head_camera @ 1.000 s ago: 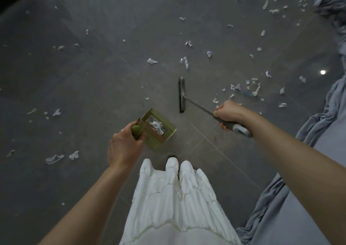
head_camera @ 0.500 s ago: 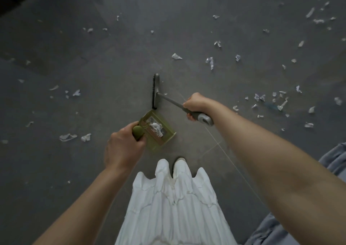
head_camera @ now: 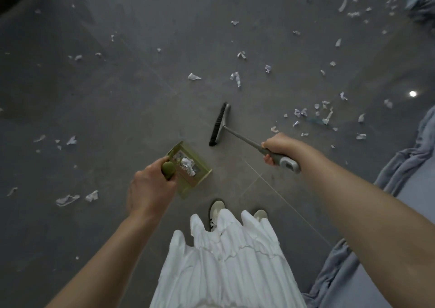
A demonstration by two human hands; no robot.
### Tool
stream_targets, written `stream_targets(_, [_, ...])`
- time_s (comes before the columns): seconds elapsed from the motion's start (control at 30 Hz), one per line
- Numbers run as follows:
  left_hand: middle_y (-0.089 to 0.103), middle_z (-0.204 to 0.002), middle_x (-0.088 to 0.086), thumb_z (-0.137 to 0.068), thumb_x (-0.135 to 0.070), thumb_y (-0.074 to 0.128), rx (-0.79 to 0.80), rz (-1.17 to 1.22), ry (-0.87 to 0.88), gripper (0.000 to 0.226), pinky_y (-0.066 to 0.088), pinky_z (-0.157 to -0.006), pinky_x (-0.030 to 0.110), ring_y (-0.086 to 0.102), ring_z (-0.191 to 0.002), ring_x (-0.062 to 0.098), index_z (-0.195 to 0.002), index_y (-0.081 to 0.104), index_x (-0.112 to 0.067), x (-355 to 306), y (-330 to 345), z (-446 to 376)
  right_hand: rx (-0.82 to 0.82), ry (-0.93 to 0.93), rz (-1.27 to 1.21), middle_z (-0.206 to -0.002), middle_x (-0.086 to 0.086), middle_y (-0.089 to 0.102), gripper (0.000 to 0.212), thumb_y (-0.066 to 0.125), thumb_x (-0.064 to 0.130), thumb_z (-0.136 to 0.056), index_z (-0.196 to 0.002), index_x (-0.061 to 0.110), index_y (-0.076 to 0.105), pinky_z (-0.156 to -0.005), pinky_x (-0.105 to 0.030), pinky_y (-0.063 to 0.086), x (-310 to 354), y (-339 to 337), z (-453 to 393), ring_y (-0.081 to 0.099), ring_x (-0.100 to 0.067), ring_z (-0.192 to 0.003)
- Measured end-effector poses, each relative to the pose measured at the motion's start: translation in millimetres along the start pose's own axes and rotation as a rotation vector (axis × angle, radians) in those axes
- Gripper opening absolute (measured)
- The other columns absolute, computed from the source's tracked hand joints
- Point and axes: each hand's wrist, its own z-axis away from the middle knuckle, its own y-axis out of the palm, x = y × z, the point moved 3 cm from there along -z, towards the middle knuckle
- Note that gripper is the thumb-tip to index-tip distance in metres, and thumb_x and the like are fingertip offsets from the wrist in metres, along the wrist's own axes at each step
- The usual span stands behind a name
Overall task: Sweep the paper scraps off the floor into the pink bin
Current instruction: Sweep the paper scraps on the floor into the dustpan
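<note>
Lying beyond right hand (head_camera: 280,146): scraps (head_camera: 236,78)

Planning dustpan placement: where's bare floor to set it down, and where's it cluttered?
Bare floor lies between the dustpan, the brush and the shoes. Another clean stretch runs left of the brush, below the scrap. Crowded: the scrap cluster right of the brush, and scraps left of the left hand. The right hand holds the brush.
</note>
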Motion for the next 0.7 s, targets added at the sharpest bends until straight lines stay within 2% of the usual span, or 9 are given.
stream_targets(0.17, [0.068,-0.081,0.001,-0.083,-0.037,0.060,0.050,-0.019,0.064,0.027,0.045,-0.058,0.031,0.062,-0.074,0.028,-0.110,0.063,-0.039,-36.8,21.5,-0.8,-0.058,0.052,-0.114,-0.073,-0.015,0.046,0.003,0.040,0.004,-0.098,-0.096,0.003,0.042,-0.034,-0.017,0.039,-44.0,-59.6,15.5,0.043,-0.016,-0.044])
stream_targets(0.3, [0.068,-0.080,-0.002,-0.083,-0.039,0.058,0.071,-0.027,0.093,0.028,0.041,-0.057,0.028,0.062,-0.073,0.026,-0.111,0.061,-0.043,-75.2,38.5,2.3,-0.076,0.093,-0.184,-0.070,-0.012,0.045,0.012,0.038,0.010,-0.101,-0.092,0.004,0.044,-0.032,-0.016,0.037,-82.0,-105.8,25.8,0.041,-0.013,-0.035])
stream_targets(0.43, [0.067,-0.079,0.000,-0.085,-0.041,0.058,0.085,-0.017,0.122,0.027,0.042,-0.056,0.029,0.062,-0.073,0.026,-0.111,0.062,-0.042,-126.2,55.6,15.4,-0.115,0.126,-0.220,-0.068,-0.012,0.045,0.018,0.040,0.007,-0.100,-0.084,0.002,0.045,-0.032,-0.016,0.037,-118.6,-159.4,29.2,0.041,-0.015,-0.042])
stream_targets(0.6, [0.068,-0.078,0.003,-0.085,-0.038,0.059,0.098,-0.036,0.178,0.032,0.048,-0.058,0.033,0.063,-0.072,0.029,-0.117,0.061,-0.041,-187.0,84.7,38.7,-0.139,0.160,-0.221,-0.069,-0.014,0.048,0.014,0.040,0.006,-0.100,-0.090,-0.002,0.047,-0.033,-0.017,0.039,-158.5,-223.8,30.6,0.043,-0.018,-0.047])
stream_targets(0.7, [0.069,-0.080,0.004,-0.085,-0.038,0.059,0.099,-0.018,0.188,0.033,0.049,-0.059,0.034,0.063,-0.074,0.029,-0.117,0.061,-0.040,-221.0,101.4,49.1,-0.155,0.185,-0.215,-0.073,-0.015,0.050,0.013,0.040,0.007,-0.100,-0.100,-0.003,0.048,-0.035,-0.018,0.040,-178.8,-259.9,30.0,0.044,-0.018,-0.047])
